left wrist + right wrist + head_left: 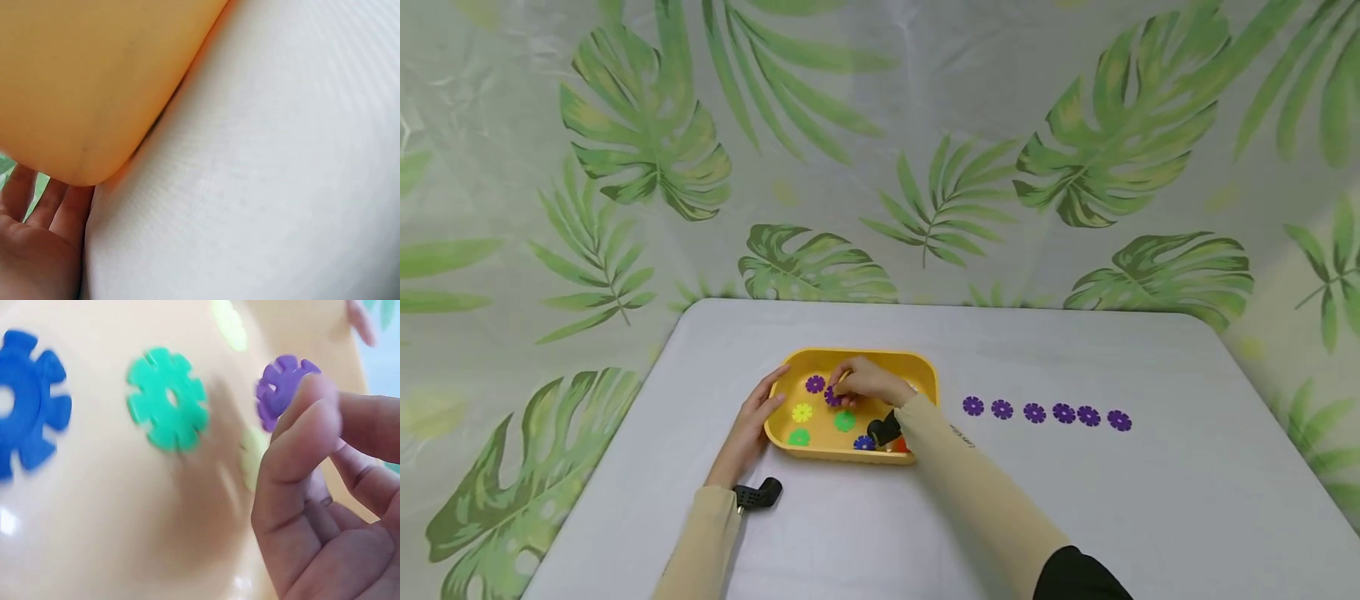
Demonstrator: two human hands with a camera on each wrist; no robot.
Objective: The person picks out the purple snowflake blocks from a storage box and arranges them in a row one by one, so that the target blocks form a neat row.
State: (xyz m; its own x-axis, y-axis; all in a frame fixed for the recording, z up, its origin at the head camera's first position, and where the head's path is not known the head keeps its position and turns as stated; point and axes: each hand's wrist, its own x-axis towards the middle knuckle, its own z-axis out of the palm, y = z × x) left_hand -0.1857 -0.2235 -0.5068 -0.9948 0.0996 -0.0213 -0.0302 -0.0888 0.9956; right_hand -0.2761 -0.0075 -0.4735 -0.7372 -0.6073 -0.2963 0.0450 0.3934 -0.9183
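The right hand (863, 382) pinches a purple plastic flower disc (281, 387) with curled fingertips, low inside the yellow plastic tray (925, 367), near its 11 o'clock corner. The left hand (752, 425) lies flat and open against the tray's 9 o'clock side. The pinch looks small, so I think the disc could slip and fall back. I cannot read any writing.
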